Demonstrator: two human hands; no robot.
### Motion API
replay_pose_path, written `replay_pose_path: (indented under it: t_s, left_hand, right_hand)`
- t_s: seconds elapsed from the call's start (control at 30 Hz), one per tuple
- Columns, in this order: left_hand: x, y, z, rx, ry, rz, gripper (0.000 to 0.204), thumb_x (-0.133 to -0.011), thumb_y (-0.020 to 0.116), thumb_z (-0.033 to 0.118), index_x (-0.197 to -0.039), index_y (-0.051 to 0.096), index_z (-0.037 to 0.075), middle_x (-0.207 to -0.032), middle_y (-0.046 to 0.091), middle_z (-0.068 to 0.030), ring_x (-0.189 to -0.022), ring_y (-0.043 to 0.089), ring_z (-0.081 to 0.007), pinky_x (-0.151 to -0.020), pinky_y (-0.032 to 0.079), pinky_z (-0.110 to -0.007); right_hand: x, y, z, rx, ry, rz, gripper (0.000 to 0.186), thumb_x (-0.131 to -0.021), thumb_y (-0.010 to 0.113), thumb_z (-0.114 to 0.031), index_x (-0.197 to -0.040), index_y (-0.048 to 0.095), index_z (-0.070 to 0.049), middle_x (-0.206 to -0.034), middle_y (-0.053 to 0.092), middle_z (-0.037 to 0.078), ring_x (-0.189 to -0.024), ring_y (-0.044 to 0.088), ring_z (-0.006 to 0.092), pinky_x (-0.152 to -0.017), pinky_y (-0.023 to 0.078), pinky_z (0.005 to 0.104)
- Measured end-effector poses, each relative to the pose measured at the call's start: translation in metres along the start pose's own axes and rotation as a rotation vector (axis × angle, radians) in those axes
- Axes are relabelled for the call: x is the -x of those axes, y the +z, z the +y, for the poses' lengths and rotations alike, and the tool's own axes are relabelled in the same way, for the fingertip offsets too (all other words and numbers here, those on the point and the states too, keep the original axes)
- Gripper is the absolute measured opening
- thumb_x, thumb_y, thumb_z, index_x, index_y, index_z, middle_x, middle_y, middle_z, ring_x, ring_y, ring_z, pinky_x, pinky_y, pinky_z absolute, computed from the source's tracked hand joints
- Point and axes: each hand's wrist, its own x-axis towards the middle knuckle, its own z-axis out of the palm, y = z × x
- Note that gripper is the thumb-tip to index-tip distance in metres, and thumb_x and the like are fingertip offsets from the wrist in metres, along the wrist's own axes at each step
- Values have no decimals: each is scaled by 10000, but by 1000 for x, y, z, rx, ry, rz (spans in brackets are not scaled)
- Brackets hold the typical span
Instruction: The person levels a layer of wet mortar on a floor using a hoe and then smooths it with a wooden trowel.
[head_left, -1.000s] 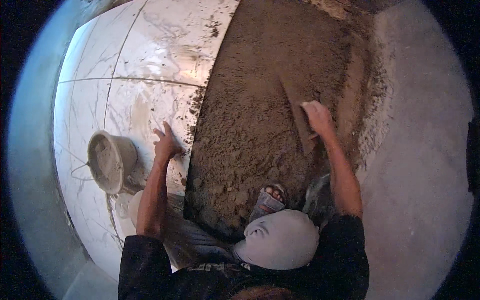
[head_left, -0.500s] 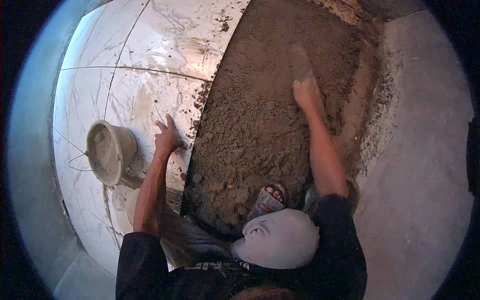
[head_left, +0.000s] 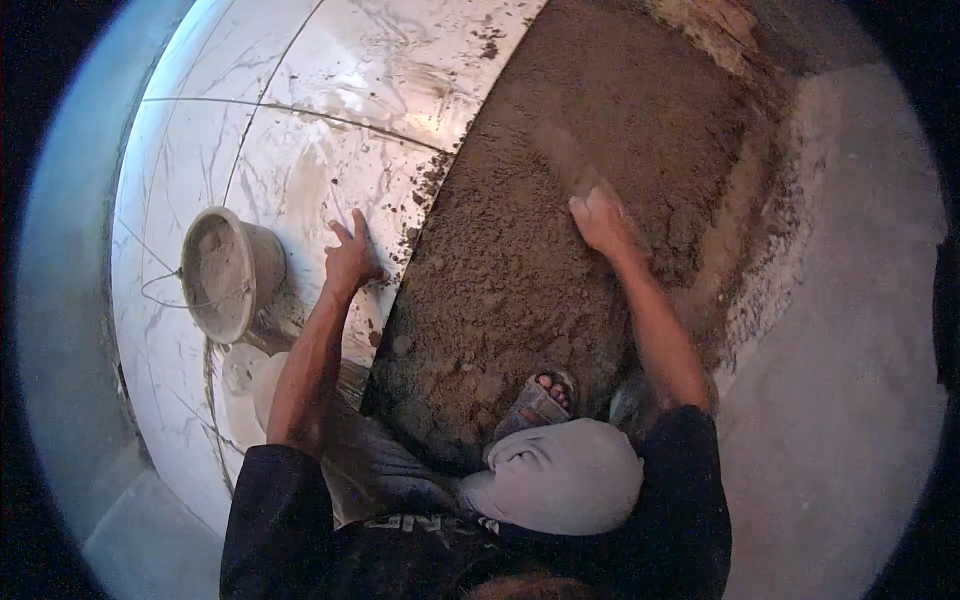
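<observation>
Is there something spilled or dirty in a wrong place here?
Yes. Dark mortar crumbs lie scattered on the white marble tiles beside the mortar bed, near the left hand. The bucket lies tipped on its side.

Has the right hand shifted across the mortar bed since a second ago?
Yes. The right hand with its trowel went up the mortar bed away from the foot, then came part-way back. The left hand stays on the tile.
</observation>
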Motion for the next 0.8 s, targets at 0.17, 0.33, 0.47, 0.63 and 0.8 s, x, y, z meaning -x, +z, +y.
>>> replay_pose_path:
  t_s: [0.17,0.33,0.47,0.63,0.8]
  left_hand:
    - [8,-14,22,0,16,-17,1201,-476,812,290,-1365,28,88,-1278,138,-432,-962,443,-592,-812,438,-517]
    - [6,-9,12,7,20,19,1166,-494,802,292,-1354,51,57,-1251,173,-448,-924,483,-569,-828,424,-523]
    - [8,-14,16,-34,48,14,1144,-515,794,306,-1351,57,47,-1239,182,-458,-916,506,-544,-828,423,-521]
    - [12,-16,13,-11,23,18,1179,-493,810,316,-1356,51,55,-1243,170,-458,-905,510,-543,-830,424,-516]
    - [7,-13,23,11,55,0,1209,-469,823,320,-1362,48,66,-1253,135,-460,-901,509,-547,-820,432,-514]
  right_hand:
    - [-18,-12,7,-9,204,-15,413,-805,503,-382,-864,507,27,-880,538,261,-872,530,402,-705,404,466]
    - [-11,-20,-27,156,-75,-251,467,-812,493,-412,-916,499,43,-929,546,261,-866,527,420,-741,420,457]
    - [-13,-42,-11,64,118,-126,468,-804,487,-433,-905,520,23,-939,561,247,-879,539,410,-751,421,467]
    - [24,-28,-2,242,-206,-424,460,-809,470,-461,-941,510,-22,-950,570,237,-944,537,387,-792,419,481]
    - [-26,-7,28,303,-164,-331,482,-810,462,-459,-1062,511,-51,-982,564,251,-947,535,398,-814,414,489]
